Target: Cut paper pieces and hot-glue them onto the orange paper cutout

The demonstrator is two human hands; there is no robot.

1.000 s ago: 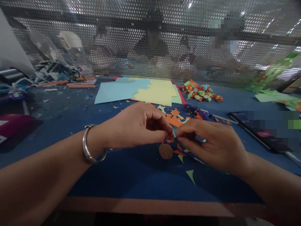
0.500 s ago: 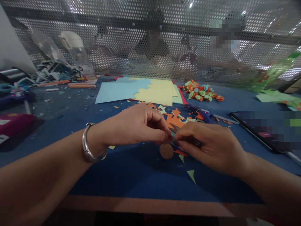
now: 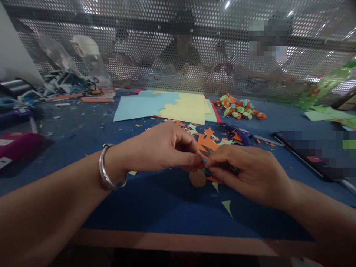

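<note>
My left hand (image 3: 172, 148), with a silver bangle on the wrist, is closed in a pinch on a small folded paper piece (image 3: 201, 164), orange-red with a pale blue bit. From the other side my right hand (image 3: 241, 167) pinches the same piece, fingertips almost touching those of the left. Dark pointed scissor blades (image 3: 206, 150) show just behind the right fingertips; whether that hand also holds the scissors, I cannot tell. Below the fingertips lies a round brown disc (image 3: 197, 178) on the blue table. Orange and pale green paper scraps (image 3: 207, 140) are scattered beyond the hands.
Blue and yellow paper sheets (image 3: 147, 106) lie at the back. To their right is a heap of small folded paper pieces (image 3: 239, 107). A purple-handled cutter (image 3: 244, 137), a phone (image 3: 308, 155), a clear bottle (image 3: 97, 66) and a green bottle (image 3: 322, 87) stand or lie around.
Both hands keep nearly the same place. More of the orange-red part of the paper piece now shows between the fingertips. The view has shifted slightly.
</note>
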